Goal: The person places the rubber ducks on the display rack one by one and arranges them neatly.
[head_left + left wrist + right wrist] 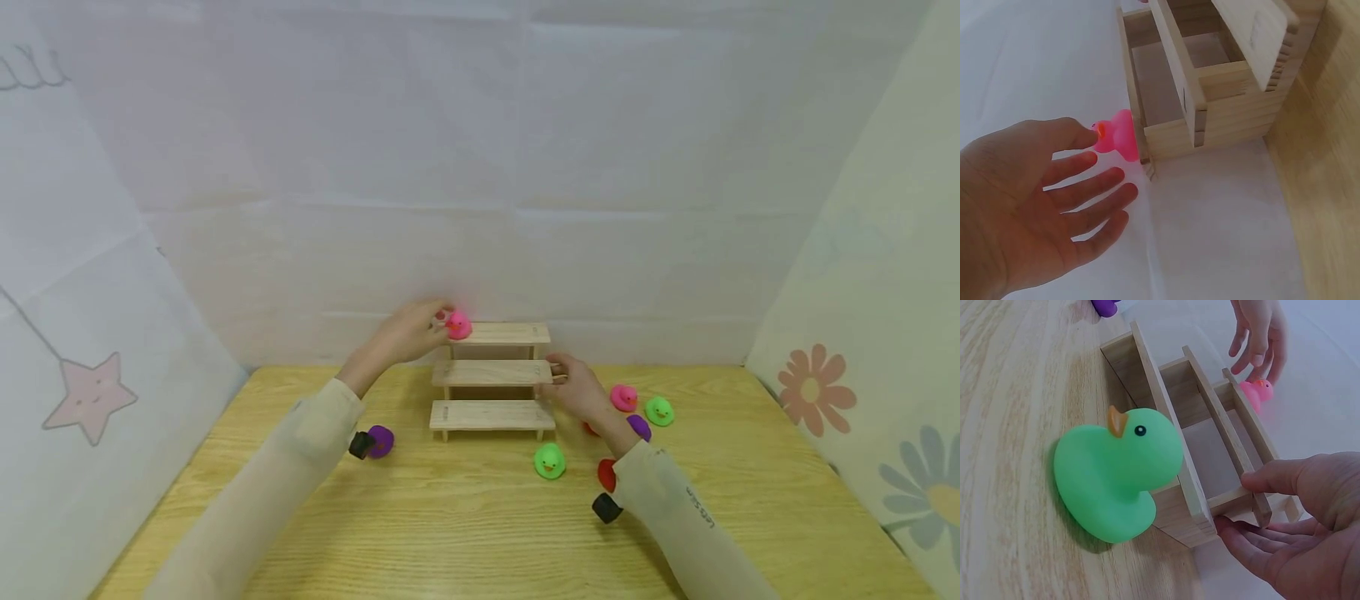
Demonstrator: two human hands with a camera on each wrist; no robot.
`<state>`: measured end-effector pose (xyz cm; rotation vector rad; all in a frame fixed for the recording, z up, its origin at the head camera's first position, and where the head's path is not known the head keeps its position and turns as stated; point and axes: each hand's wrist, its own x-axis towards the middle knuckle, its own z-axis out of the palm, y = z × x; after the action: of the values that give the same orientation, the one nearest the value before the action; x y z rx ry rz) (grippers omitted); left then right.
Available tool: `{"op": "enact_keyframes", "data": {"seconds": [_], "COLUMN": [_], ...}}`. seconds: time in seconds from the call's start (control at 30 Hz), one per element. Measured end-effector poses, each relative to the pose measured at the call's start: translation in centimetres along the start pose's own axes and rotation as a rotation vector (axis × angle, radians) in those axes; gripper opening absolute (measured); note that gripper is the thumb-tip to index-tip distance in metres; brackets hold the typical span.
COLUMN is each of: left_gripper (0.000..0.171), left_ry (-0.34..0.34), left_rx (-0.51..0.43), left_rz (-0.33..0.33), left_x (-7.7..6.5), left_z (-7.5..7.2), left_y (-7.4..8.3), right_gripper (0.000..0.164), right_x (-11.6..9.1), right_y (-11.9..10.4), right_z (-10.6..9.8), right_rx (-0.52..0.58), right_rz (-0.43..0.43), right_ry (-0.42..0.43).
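A three-step wooden display stand (491, 372) is set at the back of the table. On the left end of its top step sits a pink rubber duck (459, 326). My left hand (412, 332) is beside that duck, fingers spread and relaxed; the thumb tip is right at the beak in the left wrist view. At the stand's right end, my right hand (1310, 519) grips the middle step, thumb on top and fingers underneath. A green rubber duck (1116, 475) sits on the table in front of the stand's right end.
Left of the stand is a purple duck (381, 442), partly behind a black wrist device (362, 445). Around my right forearm are another pink duck (624, 397), a second green duck (660, 411), a purple one (639, 427) and a red one (606, 475). White sheeting (480, 233) rises behind.
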<state>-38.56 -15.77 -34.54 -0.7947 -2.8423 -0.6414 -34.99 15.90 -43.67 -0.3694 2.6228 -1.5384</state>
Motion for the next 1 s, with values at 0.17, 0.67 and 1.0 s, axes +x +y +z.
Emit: {"op": "enact_keyframes", "data": {"seconds": [0.17,0.67,1.0], "left_gripper": [0.04,0.034,0.05], "left_ry": [0.065,0.106,-0.012], "left_rx": [-0.039,-0.228,-0.2], "left_rz": [-0.005,0.023,-0.084], "left_x": [-2.0,-8.9,-13.5], "left_z": [0.2,1.7,2.4], "left_y": [-0.3,-1.1,-3.3], "right_gripper": [0.068,0.07,0.07], "right_x": [0.1,0.0,-0.1], "right_y": [0.0,0.0,0.4], "right_z": [0.0,-1.6,-2.0], "right_rx": [0.014,0.008,0.008], "right_rz": [0.01,0.033,0.022], "right_ry": [-0.004,0.009,0.016]}}
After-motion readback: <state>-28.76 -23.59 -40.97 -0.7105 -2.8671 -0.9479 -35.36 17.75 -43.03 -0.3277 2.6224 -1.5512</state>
